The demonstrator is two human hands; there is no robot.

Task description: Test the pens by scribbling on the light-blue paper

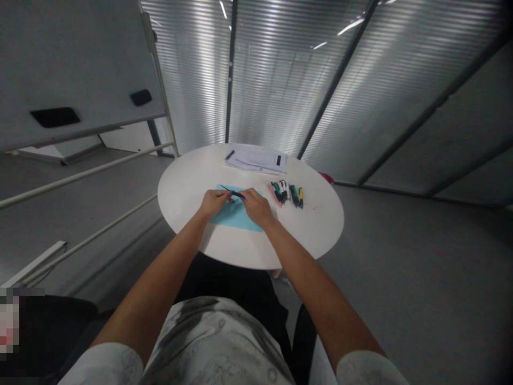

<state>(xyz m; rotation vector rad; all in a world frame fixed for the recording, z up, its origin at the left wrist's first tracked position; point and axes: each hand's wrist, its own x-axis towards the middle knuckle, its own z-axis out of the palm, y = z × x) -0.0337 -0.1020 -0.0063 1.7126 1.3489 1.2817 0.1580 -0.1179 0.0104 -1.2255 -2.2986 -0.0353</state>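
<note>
A light blue sheet of paper (232, 214) lies on the round white table (320, 224) in front of me. Both hands rest on it. My left hand (214, 202) and my right hand (256, 206) are closed, and together they hold a thin dark blue pen (234, 193) over the sheet's far edge. The pen's slim tip sticks out to the left, beyond my left hand. Which part of the pen each hand grips is too small to tell.
Several markers (286, 193) lie in a row to the right of the blue sheet. A stack of white papers (256, 159) with a black pen (230, 155) sits at the table's far side. A whiteboard on a stand (76, 69) is at left, glass walls behind.
</note>
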